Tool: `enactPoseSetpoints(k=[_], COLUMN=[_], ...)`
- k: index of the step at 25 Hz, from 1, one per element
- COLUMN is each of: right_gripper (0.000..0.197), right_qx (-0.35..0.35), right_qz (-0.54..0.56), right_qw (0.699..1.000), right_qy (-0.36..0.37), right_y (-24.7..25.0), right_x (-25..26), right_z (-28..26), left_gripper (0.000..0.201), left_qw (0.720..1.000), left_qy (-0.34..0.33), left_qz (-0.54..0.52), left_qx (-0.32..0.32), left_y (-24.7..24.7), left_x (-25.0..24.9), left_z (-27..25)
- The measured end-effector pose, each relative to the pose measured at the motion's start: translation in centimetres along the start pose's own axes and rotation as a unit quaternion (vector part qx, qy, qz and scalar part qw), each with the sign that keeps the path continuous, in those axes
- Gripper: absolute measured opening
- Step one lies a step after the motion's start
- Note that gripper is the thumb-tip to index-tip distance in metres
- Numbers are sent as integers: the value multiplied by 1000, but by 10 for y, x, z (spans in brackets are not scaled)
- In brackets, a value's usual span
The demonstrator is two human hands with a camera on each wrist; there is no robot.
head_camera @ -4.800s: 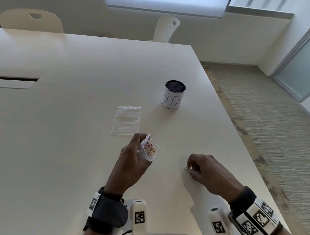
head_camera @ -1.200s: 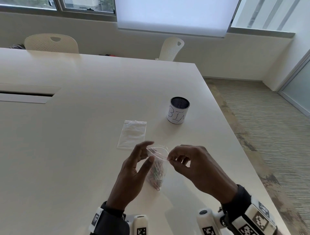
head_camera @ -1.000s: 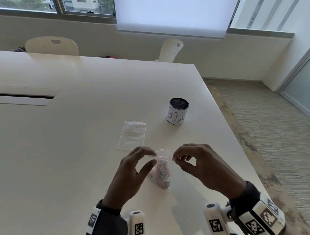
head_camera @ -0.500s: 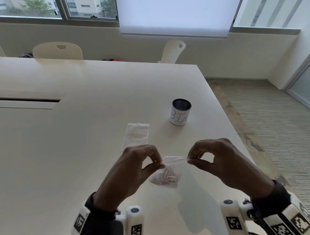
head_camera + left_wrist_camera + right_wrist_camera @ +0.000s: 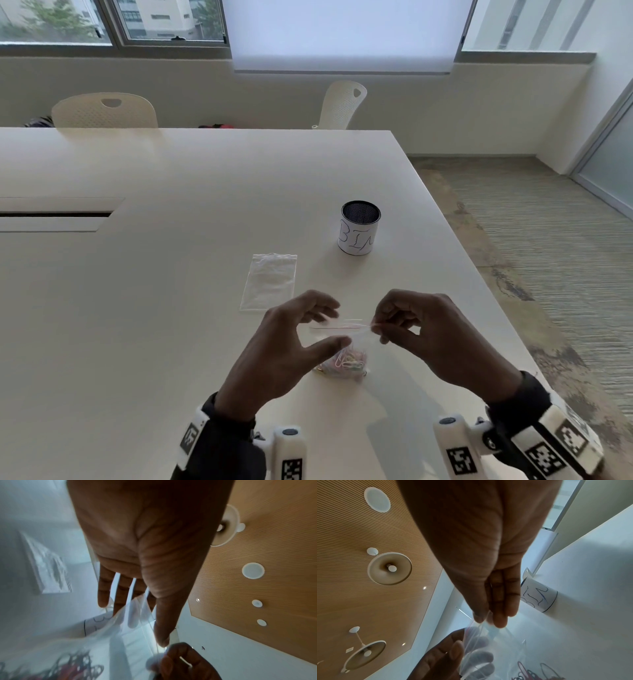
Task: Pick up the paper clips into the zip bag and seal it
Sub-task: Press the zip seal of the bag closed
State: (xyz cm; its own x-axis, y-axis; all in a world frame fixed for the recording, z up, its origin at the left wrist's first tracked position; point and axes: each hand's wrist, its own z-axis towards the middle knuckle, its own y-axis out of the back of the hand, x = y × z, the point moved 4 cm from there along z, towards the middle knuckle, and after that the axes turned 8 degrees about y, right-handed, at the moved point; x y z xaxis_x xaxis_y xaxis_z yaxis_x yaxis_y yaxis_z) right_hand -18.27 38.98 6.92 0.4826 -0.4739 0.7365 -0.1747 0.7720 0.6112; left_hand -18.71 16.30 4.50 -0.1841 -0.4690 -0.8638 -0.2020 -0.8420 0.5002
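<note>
A small clear zip bag (image 5: 346, 339) hangs just above the table, with several coloured paper clips (image 5: 344, 365) heaped in its bottom. My right hand (image 5: 376, 330) pinches the right end of the bag's zip strip between thumb and fingers; the right wrist view shows that pinch (image 5: 485, 620) on the plastic. My left hand (image 5: 334, 325) straddles the left end of the strip. Its thumb (image 5: 453, 651) lies in front of the bag, its straight fingers (image 5: 120, 599) lie behind it, and they stand apart. The clips (image 5: 68, 666) show blurred through the bag (image 5: 109, 635).
A second, flat zip bag (image 5: 270, 282) lies on the table just beyond my hands. A white cup marked BIN (image 5: 359, 228) stands farther back on the right. The table's right edge (image 5: 479, 291) runs close to my right hand. A cable slot (image 5: 54, 215) is at the far left.
Half a second ago my left hand pinched the left end of the zip strip; now its thumb and fingers have spread apart. The right hand keeps its pinch.
</note>
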Motion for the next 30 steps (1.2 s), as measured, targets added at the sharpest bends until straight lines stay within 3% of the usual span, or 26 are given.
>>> enactPoseSetpoints(k=[6,13,25,30], right_gripper=[14,10,19,11], right_qx=[-46,-54,-77,-72], right_qz=[36,6,27,53], right_qw=[998,997,996,995], right_qy=[-24,-54,-33,-39], right_y=[-8,-14,-20,-20], right_x=[-10,-21,-14,-17], right_z=[7,8,9,9], left_gripper=[6,8,14,11], left_qw=[998,998,994,995], left_qy=[23,23,35,26], left_qz=[-56,-42,-101,-96], left_qx=[-23,-41,-39,-33], left_y=[-14,-17,-26,-25], left_x=[4,10,10,10], left_z=[15,20,22,21])
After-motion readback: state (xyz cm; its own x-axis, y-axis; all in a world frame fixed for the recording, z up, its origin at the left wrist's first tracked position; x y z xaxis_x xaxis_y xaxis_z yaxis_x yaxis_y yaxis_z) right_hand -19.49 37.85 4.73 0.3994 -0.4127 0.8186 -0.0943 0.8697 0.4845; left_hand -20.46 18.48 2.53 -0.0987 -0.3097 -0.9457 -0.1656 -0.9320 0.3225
